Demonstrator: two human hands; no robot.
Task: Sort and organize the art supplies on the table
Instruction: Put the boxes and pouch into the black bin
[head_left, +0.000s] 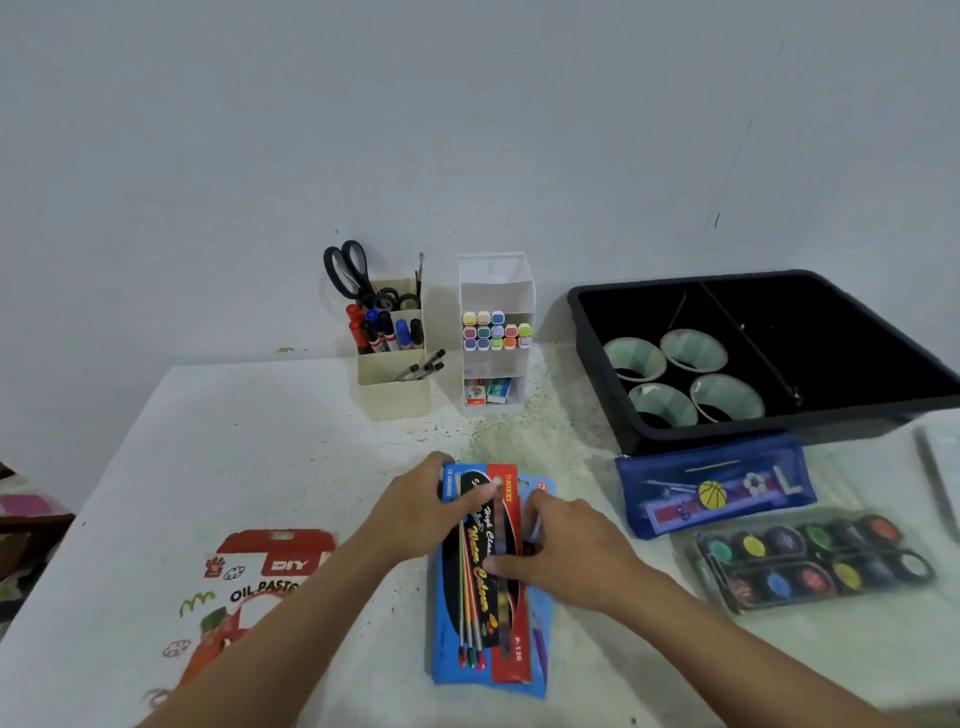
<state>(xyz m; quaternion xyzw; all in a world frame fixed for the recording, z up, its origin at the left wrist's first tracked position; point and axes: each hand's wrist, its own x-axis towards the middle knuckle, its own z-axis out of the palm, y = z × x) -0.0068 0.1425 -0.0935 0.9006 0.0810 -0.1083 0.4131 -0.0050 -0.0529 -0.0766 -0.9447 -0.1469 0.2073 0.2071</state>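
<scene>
A blue and red watercolour box lies lengthwise on the white table, stacked on a second blue box whose edge shows at its right. My left hand grips the top box's far left corner, thumb across its top. Fingers of my right hand curl over the box's right edge, with the thumb on its face. An oil pastel box sits left of my left arm. At the right lie a paint palette and a blue mesh pencil pouch.
At the back stand a beige holder with scissors and markers, and a white tiered organizer holding several pastel highlighters and erasers. A black tray at the back right holds several tape rolls. A white object sits at the far right edge.
</scene>
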